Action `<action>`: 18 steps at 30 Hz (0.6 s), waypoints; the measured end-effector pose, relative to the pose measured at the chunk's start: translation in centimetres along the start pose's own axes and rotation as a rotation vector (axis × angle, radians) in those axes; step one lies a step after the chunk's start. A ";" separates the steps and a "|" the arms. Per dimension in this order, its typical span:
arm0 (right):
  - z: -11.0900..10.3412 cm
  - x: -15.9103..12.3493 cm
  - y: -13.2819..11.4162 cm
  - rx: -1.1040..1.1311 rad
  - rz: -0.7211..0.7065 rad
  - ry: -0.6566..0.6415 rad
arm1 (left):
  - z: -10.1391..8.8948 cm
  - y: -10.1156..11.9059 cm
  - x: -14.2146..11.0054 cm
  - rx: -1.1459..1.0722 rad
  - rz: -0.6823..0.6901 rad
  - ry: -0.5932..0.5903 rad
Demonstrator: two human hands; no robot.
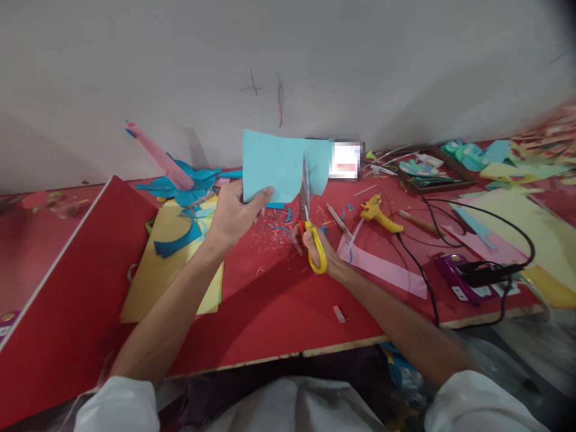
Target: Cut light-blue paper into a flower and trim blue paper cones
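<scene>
My left hand [240,207] pinches a light blue paper sheet [270,165] at its lower left corner, thumb in front. The sheet is held up above the red table. In my right hand [317,246] is a pair of scissors [317,252] with a yellow handle loop and a red part beside it. The metal blades point upward and lie at a cut running up into the sheet, with a curved flap on the right side. Part of my right hand's fingers is hidden behind the handles.
Paper scraps [274,237] litter the red table [270,312]. A yellow glue gun [380,215], a pink paper strip [389,273] and a purple power strip [463,279] with cables lie right. Yellow paper sheets [155,276], a blue-and-pink paper piece [175,180] and a red partition [90,288] are left.
</scene>
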State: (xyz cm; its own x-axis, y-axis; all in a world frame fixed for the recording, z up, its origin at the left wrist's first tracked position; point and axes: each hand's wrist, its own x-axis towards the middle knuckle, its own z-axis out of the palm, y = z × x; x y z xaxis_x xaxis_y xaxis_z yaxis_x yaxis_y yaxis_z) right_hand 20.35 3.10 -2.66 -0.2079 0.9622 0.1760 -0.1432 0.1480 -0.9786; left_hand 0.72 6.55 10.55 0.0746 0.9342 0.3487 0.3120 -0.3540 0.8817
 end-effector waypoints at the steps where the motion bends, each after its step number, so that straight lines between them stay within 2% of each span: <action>1: 0.1 0.0 -0.1 0.005 -0.006 0.001 | 0.0 0.0 0.0 0.014 0.001 -0.016; 4: 0.1 -0.1 -0.6 -0.020 -0.013 0.022 | 0.2 -0.3 -0.1 0.024 -0.008 -0.029; 11: -0.1 -0.4 -0.7 -0.081 -0.002 0.031 | 0.2 -0.6 0.1 -0.049 -0.002 0.049; 18: 0.3 0.0 -0.8 -0.011 -0.010 0.010 | -0.4 -0.1 0.2 0.007 0.019 -0.023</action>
State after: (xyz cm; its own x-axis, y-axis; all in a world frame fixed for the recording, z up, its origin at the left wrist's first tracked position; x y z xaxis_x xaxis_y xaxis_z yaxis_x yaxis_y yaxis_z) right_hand 20.20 2.87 -1.85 -0.1968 0.9629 0.1849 -0.1341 0.1603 -0.9779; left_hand 0.33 6.80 10.68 0.1021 0.9280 0.3584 0.3173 -0.3718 0.8724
